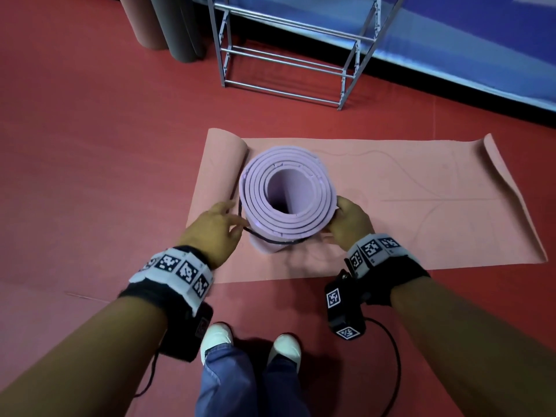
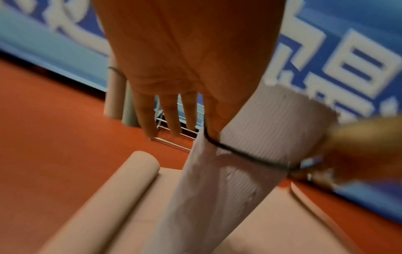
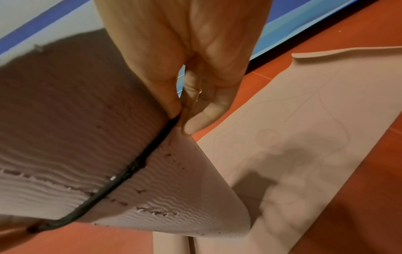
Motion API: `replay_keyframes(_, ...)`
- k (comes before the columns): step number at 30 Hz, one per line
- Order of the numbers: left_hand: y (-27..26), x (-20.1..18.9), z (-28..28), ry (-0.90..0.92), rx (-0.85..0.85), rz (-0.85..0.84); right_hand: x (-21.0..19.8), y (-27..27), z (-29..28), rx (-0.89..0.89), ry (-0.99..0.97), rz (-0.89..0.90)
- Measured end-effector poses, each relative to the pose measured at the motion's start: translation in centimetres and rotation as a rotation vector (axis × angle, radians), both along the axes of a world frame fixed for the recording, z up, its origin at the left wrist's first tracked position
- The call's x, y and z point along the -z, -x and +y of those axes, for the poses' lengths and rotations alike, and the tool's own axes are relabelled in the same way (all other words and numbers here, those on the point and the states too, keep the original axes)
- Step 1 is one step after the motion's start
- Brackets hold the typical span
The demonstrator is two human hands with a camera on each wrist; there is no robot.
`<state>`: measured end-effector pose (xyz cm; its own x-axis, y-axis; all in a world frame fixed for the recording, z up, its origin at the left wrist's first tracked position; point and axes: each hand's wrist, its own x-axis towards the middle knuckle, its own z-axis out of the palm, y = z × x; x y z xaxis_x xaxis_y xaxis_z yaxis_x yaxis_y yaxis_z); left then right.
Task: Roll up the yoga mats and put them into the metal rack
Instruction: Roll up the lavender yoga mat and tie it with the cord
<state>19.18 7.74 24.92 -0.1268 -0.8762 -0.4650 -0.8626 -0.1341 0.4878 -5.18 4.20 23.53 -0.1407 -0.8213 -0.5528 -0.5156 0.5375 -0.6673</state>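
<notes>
A rolled purple yoga mat (image 1: 301, 225) (image 2: 228, 180) (image 3: 76, 128) stands on end on a pink mat (image 1: 421, 212) (image 2: 141, 206) (image 3: 315, 137) that lies flat on the red floor. A thin black band (image 1: 270, 241) (image 2: 250, 157) (image 3: 130, 168) circles the roll near its top. My left hand (image 1: 228, 227) (image 2: 185, 68) holds the band at the roll's left side and pulls it away from the roll; three fingers stay straight. My right hand (image 1: 349, 218) (image 3: 195, 77) pinches the band against the roll's right side. The metal rack (image 1: 285, 58) (image 2: 174, 130) stands behind with bare bars.
The flat pink mat's left end curls into a small roll (image 1: 228, 164) beside the purple one. Two rolled mats, one pink (image 1: 144, 22) and one grey (image 1: 180, 28), stand upright left of the rack. A blue banner wall (image 1: 481, 55) runs behind. My white shoes (image 1: 216, 335) are at the mat's near edge.
</notes>
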Motion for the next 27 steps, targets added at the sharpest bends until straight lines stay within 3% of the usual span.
replay_keyframes(5,1.1,-0.9,-1.6,0.008,-0.221,0.118,-0.5,0.5,-1.6,-0.115,-0.042,0.057)
replay_keyframes(9,1.0,-0.8,-2.1,0.023,-0.427,0.324,-1.8,0.7,-2.4,-0.205,-0.012,0.094)
replay_keyframes(14,1.6,-2.3,-4.0,-0.039,-0.472,0.402,-2.7,0.7,-3.1,-0.122,0.032,0.063)
replay_keyframes(19,1.5,-2.1,-4.7,-0.049,-0.431,0.369,-2.6,0.8,-3.7,-0.045,0.117,0.065)
replay_keyframes(24,1.4,-1.1,-5.3,-0.016,-0.458,0.371,-2.2,1.1,-3.9,0.083,0.112,-0.152)
replay_keyframes(27,1.3,-0.5,-5.5,-0.007,-0.501,0.415,-1.8,1.1,-4.2,0.090,0.086,-0.153)
